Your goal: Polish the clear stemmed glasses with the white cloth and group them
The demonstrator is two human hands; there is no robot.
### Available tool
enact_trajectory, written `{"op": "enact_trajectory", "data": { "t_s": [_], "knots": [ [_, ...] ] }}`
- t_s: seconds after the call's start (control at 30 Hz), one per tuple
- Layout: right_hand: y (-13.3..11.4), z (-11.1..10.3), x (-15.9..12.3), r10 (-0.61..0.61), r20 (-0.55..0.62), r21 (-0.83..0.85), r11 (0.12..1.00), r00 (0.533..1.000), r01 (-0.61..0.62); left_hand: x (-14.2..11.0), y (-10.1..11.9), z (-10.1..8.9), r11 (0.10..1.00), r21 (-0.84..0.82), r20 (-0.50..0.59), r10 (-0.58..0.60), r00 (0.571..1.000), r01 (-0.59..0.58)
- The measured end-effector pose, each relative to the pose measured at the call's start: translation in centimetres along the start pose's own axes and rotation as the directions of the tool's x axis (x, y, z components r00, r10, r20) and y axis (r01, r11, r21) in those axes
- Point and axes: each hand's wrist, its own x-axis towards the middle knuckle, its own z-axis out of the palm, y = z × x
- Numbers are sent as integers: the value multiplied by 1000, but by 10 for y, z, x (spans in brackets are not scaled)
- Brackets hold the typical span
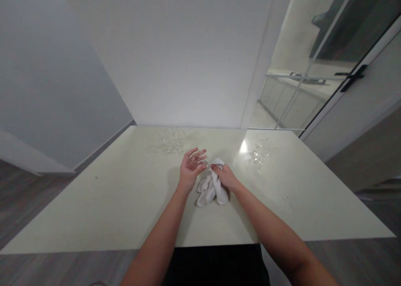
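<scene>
Over white table (109,202), mid-frame, our left hand (187,175) cups a glass (198,158) so it won't fall. Our right hand (229,178) pinches cloth (216,191).

Both forearms (167,225) are bare above a black garment (216,266), its cut hard to tell.

No readable txt, labels, brands, nos. or signs anywhere in view.

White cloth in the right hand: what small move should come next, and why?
Probably ease the white cloth over the clear drinking glass: the left hand cups the glass, its rounded side uncovered, while the right hand grips the cloth close beside it.
</scene>
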Motion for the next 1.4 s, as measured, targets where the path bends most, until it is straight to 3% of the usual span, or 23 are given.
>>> {"op": "enact_trajectory", "data": {
  "t_s": [0.1,0.2,0.27,0.33,0.4,0.57,0.7,0.83,0.93,1.07,1.3,1.4],
  "knots": [
    [-2,-1,1,9,-39,28,1000,999,-8,-1,-1,3,999,-17,4,-28,1000,28],
    [-7,-1,2,62,-194,49,997,979,-54,2,-4,0,1000,-9,-92,11,996,-12],
    [-16,0,4,52,-266,150,989,963,-12,4,-5,-4,994,97,-165,72,984,-56],
    [-28,-1,4,-17,-222,299,950,975,85,5,-5,-7,958,277,-184,134,974,-79],
    [-39,-3,3,-77,-175,372,918,982,138,4,-4,-7,889,449,-127,161,979,-88],
    [-40,-9,-1,-68,-14,430,900,998,68,-4,-7,1,803,581,92,99,991,-134],
    [-26,-11,1,-99,15,256,962,995,92,-8,-10,1,704,679,229,66,971,-208],
    [-17,-18,5,-134,38,27,991,990,133,-10,-6,-2,518,757,441,45,897,-398],
    [-13,-24,7,-165,104,-99,980,981,175,-12,-2,-1,451,759,532,-15,847,-469],
    [-11,-26,8,-214,102,-162,960,971,229,-14,0,3,396,764,565,-29,824,-510],
    [-14,-28,8,-228,152,-204,945,962,256,-14,-9,2,428,768,500,62,864,-476],
    [-13,-29,9,-206,156,-293,924,966,245,-13,-9,-3,309,806,531,-3,847,-504]
  ]
}}
